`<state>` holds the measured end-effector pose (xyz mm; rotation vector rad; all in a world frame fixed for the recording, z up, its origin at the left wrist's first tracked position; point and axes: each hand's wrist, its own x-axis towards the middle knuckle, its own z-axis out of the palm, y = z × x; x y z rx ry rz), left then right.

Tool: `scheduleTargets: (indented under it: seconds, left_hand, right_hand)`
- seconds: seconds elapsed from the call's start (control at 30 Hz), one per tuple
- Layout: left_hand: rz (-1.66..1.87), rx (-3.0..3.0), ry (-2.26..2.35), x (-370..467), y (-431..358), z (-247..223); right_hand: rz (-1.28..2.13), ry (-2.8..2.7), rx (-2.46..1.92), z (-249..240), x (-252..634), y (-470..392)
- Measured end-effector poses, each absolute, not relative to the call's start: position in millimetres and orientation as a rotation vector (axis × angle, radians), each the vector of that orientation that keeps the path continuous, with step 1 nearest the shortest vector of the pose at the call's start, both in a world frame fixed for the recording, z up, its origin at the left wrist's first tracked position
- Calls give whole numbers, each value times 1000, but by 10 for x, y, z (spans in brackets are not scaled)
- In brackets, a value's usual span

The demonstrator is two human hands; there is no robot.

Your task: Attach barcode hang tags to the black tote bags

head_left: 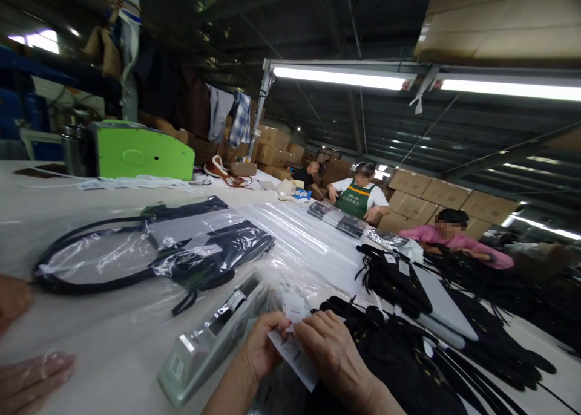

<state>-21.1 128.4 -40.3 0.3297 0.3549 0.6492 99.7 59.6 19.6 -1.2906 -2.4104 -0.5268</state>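
Note:
Near the bottom centre, my left hand [267, 342] pinches a white printed label [295, 356]. Close against it on the right, my right hand [329, 345] has its fingers closed on the same label. A smaller white tag [295, 306] rises just above the fingertips. Left of my hands stands a pale green tape dispenser [204, 345]. Black bags [403, 354] with cords and straps lie to the right. A dark bag in clear plastic [213, 245] rests on the table, upper left.
Another person's hands [36, 379] are at the left edge. Clear plastic sleeves [304, 239] cover the middle of the table [113, 342]. A green machine [143, 152] stands at the back left. Several people are farther back; one wears a green apron [354, 199].

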Motion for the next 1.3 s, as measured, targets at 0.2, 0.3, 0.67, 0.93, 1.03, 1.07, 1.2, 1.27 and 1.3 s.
scheduleTargets:
  seconds: [0.2, 0.3, 0.67, 0.93, 1.03, 1.07, 1.2, 1.27, 1.3]
  left_hand:
    - [640, 328, 369, -195, 1320, -479]
    - [642, 351, 372, -198, 1314, -483]
    - [662, 523, 333, -221, 1350, -514]
    - [759, 831, 662, -240, 1281, -313]
    - [821, 1134, 880, -318, 1193, -190]
    - [879, 1263, 994, -355, 1150, -149]
    - [1270, 1729, 1127, -416, 861, 91]
    - [1192, 1789, 911, -297, 641, 248]
    - [1064, 1762, 795, -194, 523, 323]
  right_hand:
    - [-606, -2446, -1292, 165, 968, 586]
    - [-603, -2409, -1316, 95, 970, 611]
    - [-379, -2010, -1450, 461, 1172, 560]
    - [306, -1157, -1579, 903, 1642, 6]
    - [440, -845, -1502, 911, 1820, -281]
    - [466, -783, -1478, 902, 1869, -379]
    - [455, -726, -1447, 874, 1987, -742]
    - [434, -731, -1449, 875, 1996, -881]
    - [423, -731, -1447, 876, 1989, -936]
